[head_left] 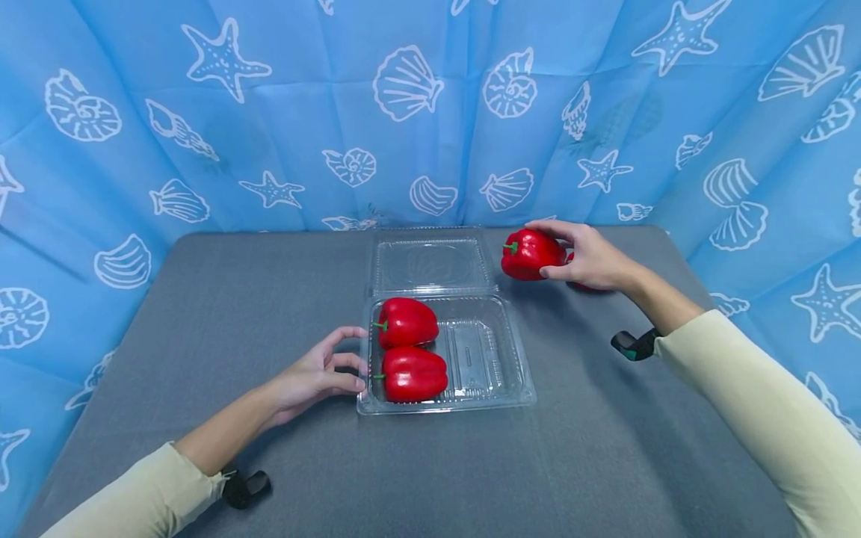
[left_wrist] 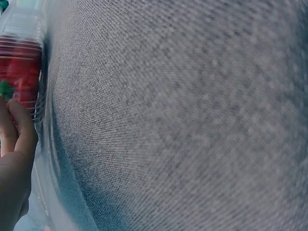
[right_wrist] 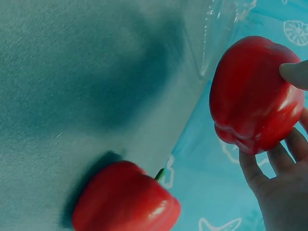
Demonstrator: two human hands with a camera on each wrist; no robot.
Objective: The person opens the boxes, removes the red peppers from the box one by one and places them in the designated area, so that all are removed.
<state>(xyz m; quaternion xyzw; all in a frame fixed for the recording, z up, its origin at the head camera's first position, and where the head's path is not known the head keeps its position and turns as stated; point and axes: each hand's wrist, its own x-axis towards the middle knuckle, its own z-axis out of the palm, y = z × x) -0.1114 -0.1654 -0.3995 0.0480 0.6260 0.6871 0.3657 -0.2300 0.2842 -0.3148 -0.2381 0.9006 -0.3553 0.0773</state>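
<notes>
Pepper (head_left: 528, 258): red, glossy, lobed, green-stemmed.
Gripped in right hand (head_left: 593, 258), above far right of table (head_left: 585, 456); left hand (head_left: 315, 379) loosely spread against left side of clear box (head_left: 474, 359) with two similar peppers (head_left: 415, 373).

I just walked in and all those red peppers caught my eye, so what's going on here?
A person's right hand holds a red bell pepper above the gray table. Two other peppers lie one beside the other in the left part of a clear plastic container, whose lid is open. The left hand is at the container's left edge. A fourth pepper lies on the table near the right hand.
</notes>
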